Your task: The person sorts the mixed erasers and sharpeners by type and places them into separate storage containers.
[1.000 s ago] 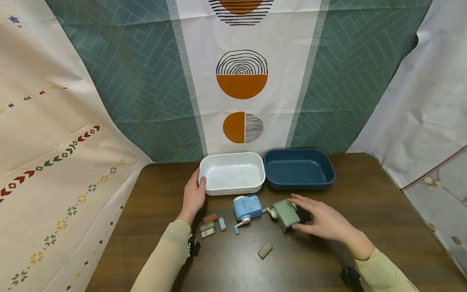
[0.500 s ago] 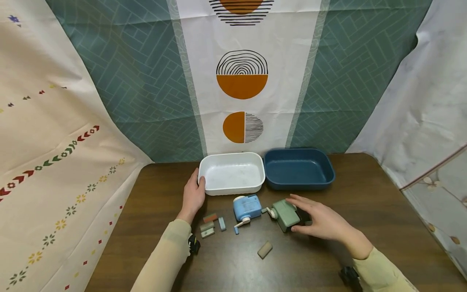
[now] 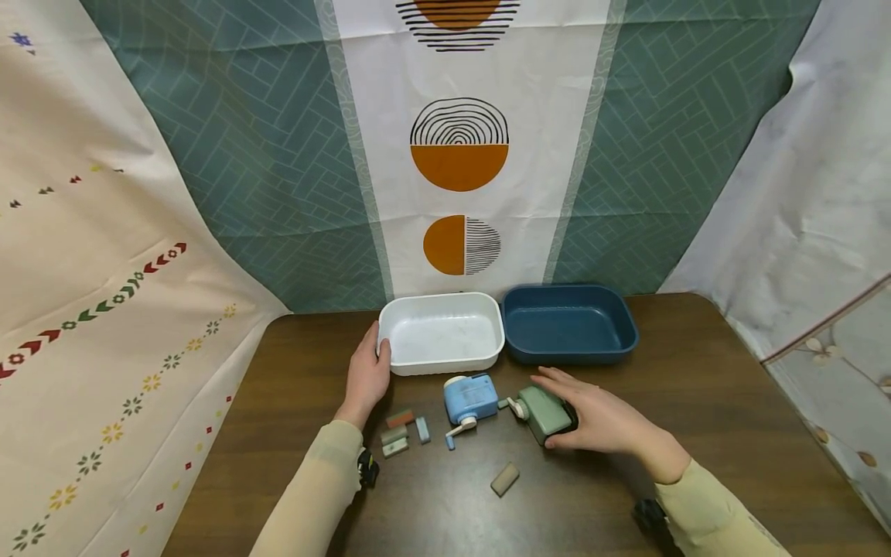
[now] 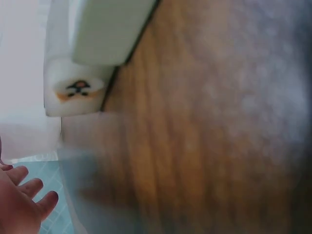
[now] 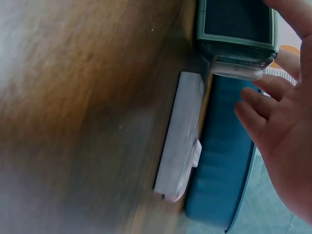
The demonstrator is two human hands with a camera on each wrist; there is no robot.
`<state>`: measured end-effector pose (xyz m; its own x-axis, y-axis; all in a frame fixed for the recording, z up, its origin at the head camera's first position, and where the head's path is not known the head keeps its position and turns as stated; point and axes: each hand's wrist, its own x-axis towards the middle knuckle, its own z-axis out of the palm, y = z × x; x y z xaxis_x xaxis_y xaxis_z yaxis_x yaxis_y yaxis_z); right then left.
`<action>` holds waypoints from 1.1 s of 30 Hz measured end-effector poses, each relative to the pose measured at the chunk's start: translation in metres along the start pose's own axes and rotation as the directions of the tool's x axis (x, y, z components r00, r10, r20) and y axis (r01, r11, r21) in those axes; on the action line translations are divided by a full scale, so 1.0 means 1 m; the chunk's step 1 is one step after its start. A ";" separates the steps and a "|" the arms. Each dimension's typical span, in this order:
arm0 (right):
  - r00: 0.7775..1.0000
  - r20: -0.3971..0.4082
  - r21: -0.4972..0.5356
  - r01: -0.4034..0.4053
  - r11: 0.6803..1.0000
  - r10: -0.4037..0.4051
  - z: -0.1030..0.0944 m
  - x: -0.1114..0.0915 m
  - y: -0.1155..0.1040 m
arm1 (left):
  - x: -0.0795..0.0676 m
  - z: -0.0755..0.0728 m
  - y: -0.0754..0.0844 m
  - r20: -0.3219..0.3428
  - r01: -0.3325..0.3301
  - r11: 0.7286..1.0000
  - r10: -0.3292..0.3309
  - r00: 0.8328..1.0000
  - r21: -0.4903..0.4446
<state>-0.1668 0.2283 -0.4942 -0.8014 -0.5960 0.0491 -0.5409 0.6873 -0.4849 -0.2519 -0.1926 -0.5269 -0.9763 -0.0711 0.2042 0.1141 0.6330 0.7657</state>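
In the head view my left hand [image 3: 367, 375] rests against the left side of the white tray [image 3: 445, 363], thumb along its rim. The left wrist view catches only its loosely bent fingers [image 4: 44, 200] at the lower left. My right hand [image 3: 599, 418] is spread around the green crank pencil sharpener [image 3: 546, 411], thumb at the near side and fingers beyond the far side. In the right wrist view, the thumb overlaps the edge of the green sharpener [image 5: 239, 41], with the other fingers loosely bent. Left of it, a blue crank pencil sharpener [image 3: 470, 398] stands on the table.
Several small eraser-like blocks [image 3: 394, 435] lie left of the blue sharpener. A tan block [image 3: 504, 480] lies nearer the front. The dark blue tray [image 3: 571, 358] adjoins the white tray. A pale elongated object [image 5: 180, 136], hidden in the head view, lies between my right hand and that tray.
My right hand has shifted left and farther over the green sharpener. The left hand, both trays and the blocks hold their places; the head view has tilted slightly.
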 end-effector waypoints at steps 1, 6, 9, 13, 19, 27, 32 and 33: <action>1.000 0.006 -0.001 -0.004 1.000 0.004 0.000 0.001 0.000 | 0.000 0.000 0.000 0.006 -0.004 1.000 0.003 1.000 0.005; 0.999 0.034 -0.004 -0.022 1.000 0.022 0.002 0.005 -0.001 | 0.002 0.001 -0.001 0.064 0.010 1.000 -0.011 0.998 0.008; 0.999 0.049 0.002 -0.014 1.000 0.014 0.003 0.008 -0.001 | 0.002 -0.001 -0.001 0.091 0.021 1.000 -0.021 0.996 0.001; 0.998 0.065 0.009 0.017 1.000 -0.018 0.003 0.011 0.000 | 0.004 -0.002 -0.002 0.102 0.022 1.000 -0.024 0.994 0.015; 0.995 0.101 0.014 -0.019 1.000 0.018 0.000 0.015 -0.001 | 0.005 -0.004 0.001 0.144 0.039 0.998 -0.046 0.988 0.048; 0.994 0.099 0.011 -0.038 0.999 0.036 0.002 0.021 -0.001 | 0.007 -0.005 0.003 0.171 0.046 0.995 -0.061 0.983 0.086; 0.995 0.092 0.016 -0.043 0.999 0.041 0.004 0.020 0.002 | 0.007 -0.005 0.003 0.179 0.043 0.994 -0.061 0.982 0.104; 0.995 0.092 0.018 -0.044 0.999 0.042 0.004 0.020 0.002 | 0.007 -0.005 0.003 0.180 0.042 0.994 -0.061 0.982 0.104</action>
<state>-0.1835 0.2161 -0.4979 -0.7966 -0.6022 -0.0522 -0.5004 0.7054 -0.5020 -0.2577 -0.1956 -0.5202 -0.9985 0.0305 0.0445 0.0530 0.7059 0.7064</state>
